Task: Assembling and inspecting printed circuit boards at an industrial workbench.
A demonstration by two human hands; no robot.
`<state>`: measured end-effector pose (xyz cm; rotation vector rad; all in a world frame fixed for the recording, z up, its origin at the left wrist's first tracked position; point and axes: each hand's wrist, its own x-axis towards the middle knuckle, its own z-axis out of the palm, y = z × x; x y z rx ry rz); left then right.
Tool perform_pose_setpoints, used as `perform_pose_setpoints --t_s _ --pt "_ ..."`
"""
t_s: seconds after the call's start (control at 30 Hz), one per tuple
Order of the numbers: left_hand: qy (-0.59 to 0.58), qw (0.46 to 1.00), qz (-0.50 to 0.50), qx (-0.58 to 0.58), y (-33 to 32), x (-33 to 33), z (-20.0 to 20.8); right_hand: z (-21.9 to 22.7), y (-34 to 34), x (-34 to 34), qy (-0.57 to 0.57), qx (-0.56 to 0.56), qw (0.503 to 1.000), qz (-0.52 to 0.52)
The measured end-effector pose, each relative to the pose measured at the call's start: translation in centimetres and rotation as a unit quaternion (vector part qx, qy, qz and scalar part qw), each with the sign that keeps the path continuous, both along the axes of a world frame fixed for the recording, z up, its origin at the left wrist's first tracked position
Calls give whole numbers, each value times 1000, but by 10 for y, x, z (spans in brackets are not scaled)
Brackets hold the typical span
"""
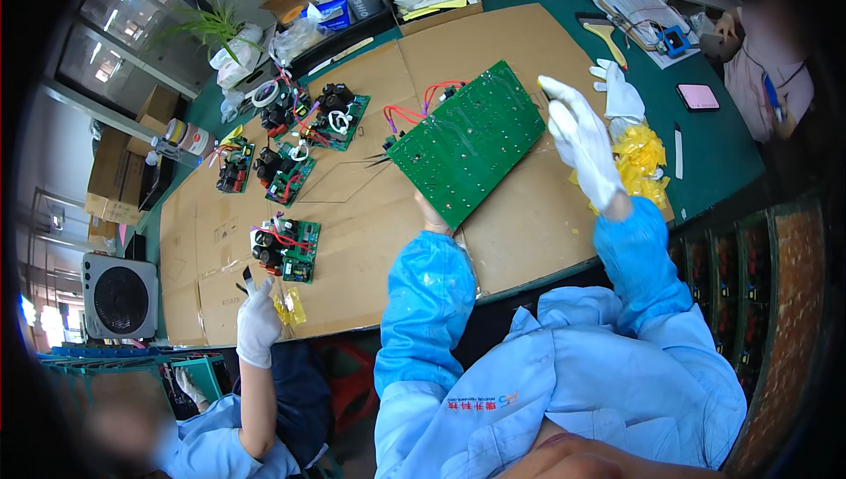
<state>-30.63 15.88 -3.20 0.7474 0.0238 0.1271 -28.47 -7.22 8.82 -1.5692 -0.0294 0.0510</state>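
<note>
A large green circuit board (471, 144) is tilted up above the cardboard, its solder side toward me. At its lower edge my left hand (430, 214) is closed on it; most of the fingers are hidden behind the board. Red and purple wires (407, 115) and dark parts stick out past its far left edge. My right hand (579, 140), in a white glove, is raised just off the board's right edge, fingers stretched out. Nothing plainly shows in it. Beside it lie a pile of yellow tape pieces (641, 162) and an empty white glove (622, 96).
Several smaller circuit boards (300, 254) lie on the cardboard sheet (520, 245) at left. A co-worker's gloved hand (258, 325) with a dark-tipped item is at the near left edge. Farther right are a brush (608, 43), a phone (699, 97) and a blade-like strip (679, 151).
</note>
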Motion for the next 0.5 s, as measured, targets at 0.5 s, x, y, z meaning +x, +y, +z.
perform_pose_setpoints --t_s 0.5 --pt "-311 570 93 755 1 -51 65 -36 -149 -102 -154 -424 891 -55"
